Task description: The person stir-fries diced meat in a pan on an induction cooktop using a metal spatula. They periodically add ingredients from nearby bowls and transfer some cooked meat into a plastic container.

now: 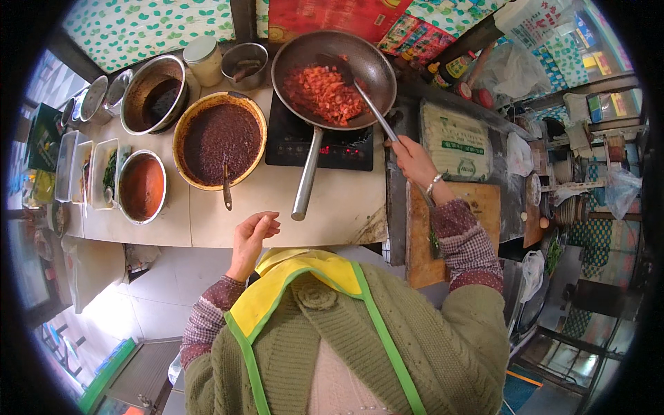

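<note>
My right hand [415, 162] grips the long metal handle of a spatula [374, 110], whose dark blade rests among chopped red food [327, 93]. That food lies in a dark wok [381, 62] on a black induction cooker [353, 150] with a lit red display. The wok's metal handle [307, 176] points towards me, with neither hand on it. Near the counter's front edge, my left hand [255, 233] hangs with bent fingers and nothing in it, just left of the wok handle's end. A pot of dark red-brown sauce [220, 137] with a spoon [226, 192] stands left of the cooker.
A bowl of orange-red liquid [142, 187], a pot of dark liquid [161, 106], a lidded jar [203, 61] and a small metal pot [246, 54] stand at left. On the right are packaged pale food [456, 140], a wooden cutting board [467, 199] and sauce bottles [456, 68].
</note>
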`<state>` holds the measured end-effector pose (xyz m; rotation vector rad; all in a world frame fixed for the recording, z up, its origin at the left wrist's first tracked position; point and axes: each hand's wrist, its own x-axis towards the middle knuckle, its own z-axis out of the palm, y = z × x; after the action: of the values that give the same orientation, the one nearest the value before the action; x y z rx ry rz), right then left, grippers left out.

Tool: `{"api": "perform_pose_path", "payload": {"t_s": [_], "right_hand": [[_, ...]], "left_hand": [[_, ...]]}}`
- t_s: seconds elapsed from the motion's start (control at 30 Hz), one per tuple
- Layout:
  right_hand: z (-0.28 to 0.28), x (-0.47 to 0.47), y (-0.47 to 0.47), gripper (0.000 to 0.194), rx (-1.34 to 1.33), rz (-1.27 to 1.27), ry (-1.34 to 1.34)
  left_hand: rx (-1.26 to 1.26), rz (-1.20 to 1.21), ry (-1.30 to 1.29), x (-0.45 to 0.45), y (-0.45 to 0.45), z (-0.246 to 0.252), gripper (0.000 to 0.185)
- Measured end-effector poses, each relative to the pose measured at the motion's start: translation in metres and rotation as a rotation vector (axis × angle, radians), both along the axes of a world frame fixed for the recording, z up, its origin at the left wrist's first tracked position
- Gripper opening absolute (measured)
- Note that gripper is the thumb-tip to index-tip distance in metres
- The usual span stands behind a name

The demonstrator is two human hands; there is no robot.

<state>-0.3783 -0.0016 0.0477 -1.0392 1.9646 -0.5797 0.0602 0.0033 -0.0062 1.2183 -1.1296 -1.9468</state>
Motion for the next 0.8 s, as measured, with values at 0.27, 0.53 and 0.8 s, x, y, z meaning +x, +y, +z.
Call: {"api": "perform_pose_path", "payload": {"t_s": [0.27, 0.53, 0.8], "right_hand": [[0.008, 0.007, 0.024, 0.028, -0.093, -0.039, 0.208], [0.038, 0.053, 0.042, 0.026, -0.141, 0.103, 0.015], [0.005, 0.045, 0.0, 0.031, -0.205, 0.31, 0.407]], "left_hand": [[-0.011, -0.038, 0.0, -0.007, 0.005, -0.001, 0.027], [-0.011, -0.068, 0.011, -0.018, 0.004, 0.005, 0.028], [-0.007, -0.072, 0.039, -0.023, 0.005, 0.005, 0.031]]}}
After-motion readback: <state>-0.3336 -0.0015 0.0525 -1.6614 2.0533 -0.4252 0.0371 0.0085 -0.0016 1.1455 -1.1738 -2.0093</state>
